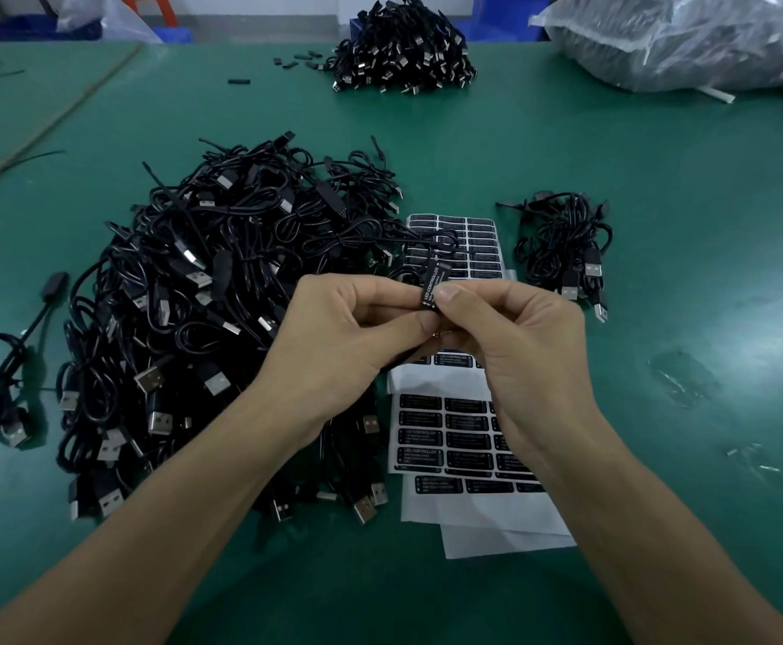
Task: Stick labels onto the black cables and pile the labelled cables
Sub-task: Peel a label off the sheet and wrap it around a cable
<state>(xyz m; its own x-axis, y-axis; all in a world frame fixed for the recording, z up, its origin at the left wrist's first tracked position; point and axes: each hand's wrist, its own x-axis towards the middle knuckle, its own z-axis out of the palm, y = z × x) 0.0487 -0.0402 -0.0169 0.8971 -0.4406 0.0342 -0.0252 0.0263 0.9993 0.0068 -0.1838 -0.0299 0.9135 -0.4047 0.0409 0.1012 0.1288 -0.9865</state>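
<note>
A label (432, 284) reading LED CONTROLLER sits on the black cable's controller block (428, 304), which is held above the label sheets (448, 439). The curled fingertips of the left hand (347, 328) and the right hand (515, 337) pinch it between them. A large heap of cables (194, 318) lies just left of the hands on the green table (659, 412), and a small pile of cables (566, 244) lies right of the sheets.

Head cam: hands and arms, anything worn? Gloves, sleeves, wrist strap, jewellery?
Nothing worn that shows. The left hand and right hand are bare, with no gloves or finger cots, no visible rings, and short nails. The left forearm and right forearm are bare down to the frame edge: no sleeves, watch or wrist strap in view.
</note>
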